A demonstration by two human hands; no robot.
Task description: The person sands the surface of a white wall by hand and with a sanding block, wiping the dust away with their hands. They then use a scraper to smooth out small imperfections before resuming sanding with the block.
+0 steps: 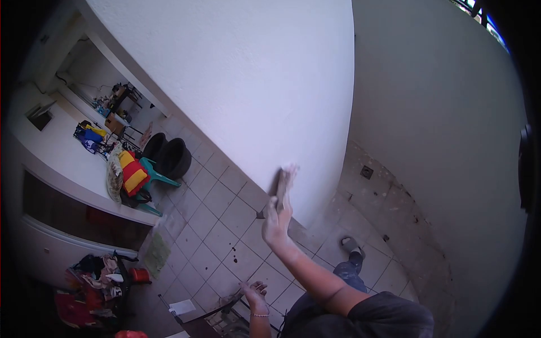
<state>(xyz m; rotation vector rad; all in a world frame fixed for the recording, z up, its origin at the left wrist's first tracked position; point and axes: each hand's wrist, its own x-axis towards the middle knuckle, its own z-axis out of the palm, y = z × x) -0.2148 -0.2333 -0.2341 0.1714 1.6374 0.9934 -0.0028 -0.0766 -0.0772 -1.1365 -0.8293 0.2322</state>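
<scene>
No text, label, number or sign is readable.

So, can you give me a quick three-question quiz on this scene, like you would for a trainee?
1. Multiple choice: where is the raised right hand?
a) On the green chair
b) Up at the white wall
c) In a black tub
2. True or false: the beaded bracelet is on the right wrist.
3. Fill in the blank: the floor is laid with pale ____.

Key:
1. b
2. False; the bracelet is on the wrist of the lower, left hand.
3. Tiles
</scene>
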